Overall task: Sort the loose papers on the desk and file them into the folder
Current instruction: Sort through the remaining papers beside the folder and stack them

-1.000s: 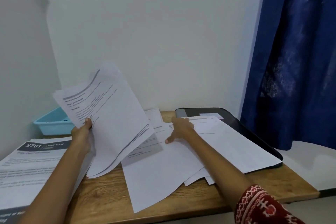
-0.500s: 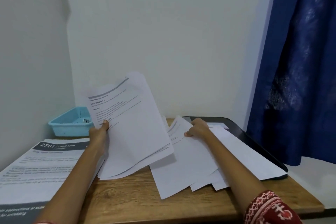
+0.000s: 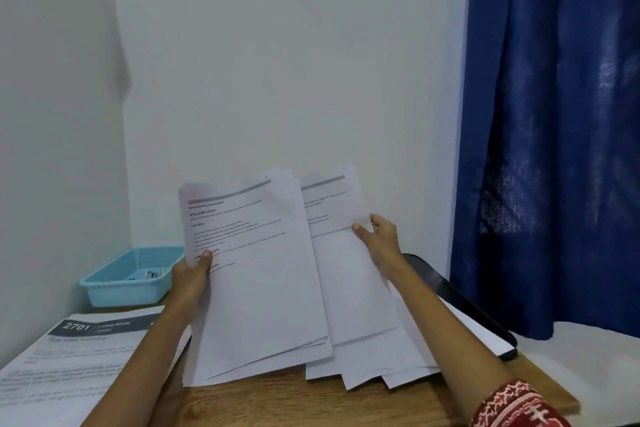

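Note:
My left hand [image 3: 192, 276] grips a stack of printed papers [image 3: 256, 281] by its left edge, held upright above the wooden desk [image 3: 294, 402]. My right hand [image 3: 379, 239] pinches the right edge of a single printed sheet [image 3: 343, 253], lifted just behind and to the right of the stack. Several loose white sheets [image 3: 398, 360] lie under it on the desk. A black folder [image 3: 460, 302] lies flat at the right rear, mostly covered by those sheets and my right arm.
A light blue plastic basket [image 3: 130, 276] sits at the back left corner against the wall. A pile of printed sheets headed "2701" [image 3: 69, 364] lies at the front left. A blue curtain [image 3: 554, 149] hangs at the right.
My right hand has lifted one sheet off the loose pile and raised it beside the stack. My left hand has brought the stack more upright and toward the centre.

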{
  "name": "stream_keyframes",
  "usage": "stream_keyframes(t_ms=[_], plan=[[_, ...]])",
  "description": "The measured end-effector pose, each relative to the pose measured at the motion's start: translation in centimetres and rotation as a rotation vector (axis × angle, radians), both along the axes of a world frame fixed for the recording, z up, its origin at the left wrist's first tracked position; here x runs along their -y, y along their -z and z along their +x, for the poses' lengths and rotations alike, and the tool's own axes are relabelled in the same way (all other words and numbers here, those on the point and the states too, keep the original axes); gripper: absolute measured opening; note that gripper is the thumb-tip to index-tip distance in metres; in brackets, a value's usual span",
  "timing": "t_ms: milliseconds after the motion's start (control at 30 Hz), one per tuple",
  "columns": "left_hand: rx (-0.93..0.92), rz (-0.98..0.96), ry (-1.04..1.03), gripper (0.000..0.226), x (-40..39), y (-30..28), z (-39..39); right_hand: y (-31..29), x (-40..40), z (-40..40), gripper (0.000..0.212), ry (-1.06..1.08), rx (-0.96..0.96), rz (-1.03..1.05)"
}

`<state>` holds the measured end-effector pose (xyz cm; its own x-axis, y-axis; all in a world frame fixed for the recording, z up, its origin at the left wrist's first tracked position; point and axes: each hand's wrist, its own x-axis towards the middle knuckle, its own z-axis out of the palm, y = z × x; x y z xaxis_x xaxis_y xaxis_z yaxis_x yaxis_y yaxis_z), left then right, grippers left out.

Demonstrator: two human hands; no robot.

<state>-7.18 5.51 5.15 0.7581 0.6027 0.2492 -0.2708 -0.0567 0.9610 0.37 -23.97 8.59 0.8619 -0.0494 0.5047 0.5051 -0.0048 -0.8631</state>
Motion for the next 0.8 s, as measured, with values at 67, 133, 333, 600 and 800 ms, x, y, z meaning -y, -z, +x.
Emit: stream_keyframes(t_ms=[67,133,333,600,800], plan=[[0.015,0.02,0.006,0.04,0.4,-0.7,-0.3,-0.7,-0.5,-0.4,0.027,-0.014,0.014,0.023],[0.032,0.023,0.01,0.039,0.8,-1.1,-0.6,-1.3,-1.4,-1.2,0.024,-0.036,0.039,0.024],[0.048,-0.042,0.088,0.039,2.6,-2.2,-1.4,-1.3,-6.1,-4.8,0.018,-0.158,0.03,0.035],[0.205,-0.021,0.044,0.037,3.7,-4.9,-2.8,-2.2,-7.9,-6.8,0.033,-0.109,0.171,-0.077],[0.213,-0.019,0.121,0.032,1.6,-5.9,-3.7,-1.1,-7.9,-5.9,0.032,-0.031,0.18,-0.02]])
